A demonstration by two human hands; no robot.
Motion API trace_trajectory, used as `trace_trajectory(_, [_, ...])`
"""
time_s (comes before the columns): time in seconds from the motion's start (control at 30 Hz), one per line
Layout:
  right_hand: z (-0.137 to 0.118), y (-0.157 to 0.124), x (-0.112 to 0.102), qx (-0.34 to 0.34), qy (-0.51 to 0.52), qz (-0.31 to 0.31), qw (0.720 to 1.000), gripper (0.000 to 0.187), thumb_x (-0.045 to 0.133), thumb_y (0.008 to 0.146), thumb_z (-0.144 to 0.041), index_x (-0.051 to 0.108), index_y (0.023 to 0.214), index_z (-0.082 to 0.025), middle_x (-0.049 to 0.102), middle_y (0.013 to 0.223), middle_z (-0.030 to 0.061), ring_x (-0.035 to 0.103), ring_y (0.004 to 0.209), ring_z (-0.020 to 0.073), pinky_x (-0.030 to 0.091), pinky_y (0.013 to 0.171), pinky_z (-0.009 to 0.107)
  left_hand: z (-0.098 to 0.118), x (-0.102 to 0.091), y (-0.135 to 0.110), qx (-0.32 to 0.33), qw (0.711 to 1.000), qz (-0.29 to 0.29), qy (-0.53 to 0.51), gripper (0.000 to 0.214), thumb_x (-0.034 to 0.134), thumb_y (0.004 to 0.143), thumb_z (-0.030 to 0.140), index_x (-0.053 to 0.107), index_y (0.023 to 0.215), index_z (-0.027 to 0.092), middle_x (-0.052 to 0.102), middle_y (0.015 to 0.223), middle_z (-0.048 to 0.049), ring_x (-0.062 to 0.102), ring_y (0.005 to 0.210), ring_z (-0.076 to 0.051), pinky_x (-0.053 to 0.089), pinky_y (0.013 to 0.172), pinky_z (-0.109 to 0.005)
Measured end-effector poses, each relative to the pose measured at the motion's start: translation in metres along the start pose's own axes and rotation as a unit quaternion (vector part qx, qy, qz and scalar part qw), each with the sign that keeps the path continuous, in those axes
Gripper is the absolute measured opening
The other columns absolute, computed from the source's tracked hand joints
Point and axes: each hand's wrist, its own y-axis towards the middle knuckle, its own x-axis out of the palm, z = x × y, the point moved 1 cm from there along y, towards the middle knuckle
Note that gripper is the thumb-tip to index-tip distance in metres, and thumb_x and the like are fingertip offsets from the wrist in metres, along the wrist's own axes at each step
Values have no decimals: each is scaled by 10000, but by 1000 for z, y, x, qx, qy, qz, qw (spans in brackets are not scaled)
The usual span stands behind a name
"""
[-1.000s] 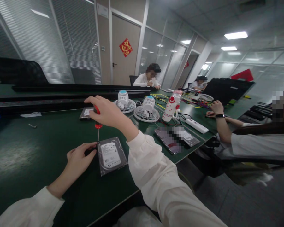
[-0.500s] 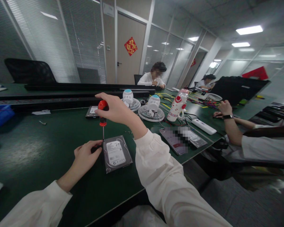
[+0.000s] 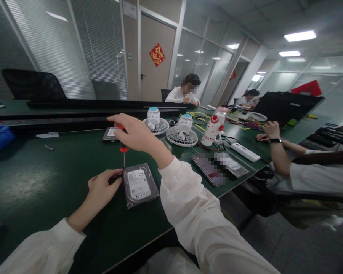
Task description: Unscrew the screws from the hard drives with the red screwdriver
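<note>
A hard drive (image 3: 140, 183) with a white label lies flat on the green table. My right hand (image 3: 135, 131) is closed over the red handle of a screwdriver (image 3: 124, 149), with the back of the hand covering most of the handle. The screwdriver stands upright, its shaft pointing down at the drive's far left corner; any screw under the tip is too small to see. My left hand (image 3: 104, 188) steadies the drive's left edge with thumb and index finger, close beside the tip. Its other fingers are curled.
Beyond my right hand are another hard drive (image 3: 110, 134) and two white fans (image 3: 182, 136). To the right stand a bottle (image 3: 214, 127), a phone (image 3: 208, 170), a further drive (image 3: 234, 166) and a white power bank (image 3: 245, 152). A co-worker's arm (image 3: 280, 156) rests at the right.
My right hand has turned on the screwdriver, its fingers shifting left and hiding more of the handle. My left hand and the drive keep their places; the view shifts slightly.
</note>
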Motion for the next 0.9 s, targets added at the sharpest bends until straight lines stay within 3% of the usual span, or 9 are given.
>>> trace_trajectory(0.17, [5, -1, 1, 10, -19, -3, 1000, 420, 529, 1100, -358, 614, 1447, -137, 685, 1343, 116, 652, 1194, 264, 499, 1015, 414, 1, -1, -1, 5, 1000, -4, 5, 441, 533, 901, 382, 787, 1240, 261, 801, 1281, -64, 721, 1240, -312, 457, 1159, -530])
trace_trajectory(0.3, [6, -4, 0, -21, 16, 7, 1000, 454, 551, 1026, -184, 564, 1475, -116, 656, 1308, 115, 638, 1153, 236, 502, 1023, 385, 3, -2, -2, 7, 1000, -4, 9, 444, 518, 917, 382, 787, 1247, 253, 795, 1296, -76, 710, 1260, -326, 461, 1152, -547])
trace_trajectory(0.4, [3, -6, -2, -34, 35, 1, 999, 513, 568, 986, -184, 537, 1493, -114, 609, 1332, 127, 625, 1142, 237, 516, 993, 376, 4, -3, -3, 5, 1000, -6, 11, 436, 522, 922, 374, 786, 1250, 259, 796, 1296, -76, 715, 1254, -325, 457, 1157, -550])
trace_trajectory(0.57, [2, -4, -2, -11, 20, -1, 1000, 416, 555, 1081, -390, 627, 1404, -139, 642, 1283, 126, 629, 1115, 252, 503, 960, 399, 4, -3, -3, 4, 1000, -5, 13, 425, 529, 924, 368, 783, 1251, 278, 795, 1304, -65, 714, 1259, -316, 455, 1158, -541])
trace_trajectory(0.73, [5, -2, -2, -18, 29, 5, 999, 386, 569, 1018, -190, 644, 1391, -121, 655, 1248, 116, 643, 1100, 232, 498, 1007, 385, 2, -2, -2, 4, 1000, -9, 8, 448, 525, 918, 379, 786, 1260, 252, 793, 1306, -76, 711, 1260, -327, 470, 1143, -537])
trace_trajectory(0.9, [4, -4, -2, -52, 57, 2, 997, 433, 579, 1003, -205, 615, 1424, -109, 618, 1239, 111, 634, 1081, 221, 501, 985, 364, 3, -2, -2, 0, 1000, -3, 12, 422, 539, 913, 377, 791, 1238, 286, 802, 1284, -52, 715, 1253, -308, 458, 1157, -515])
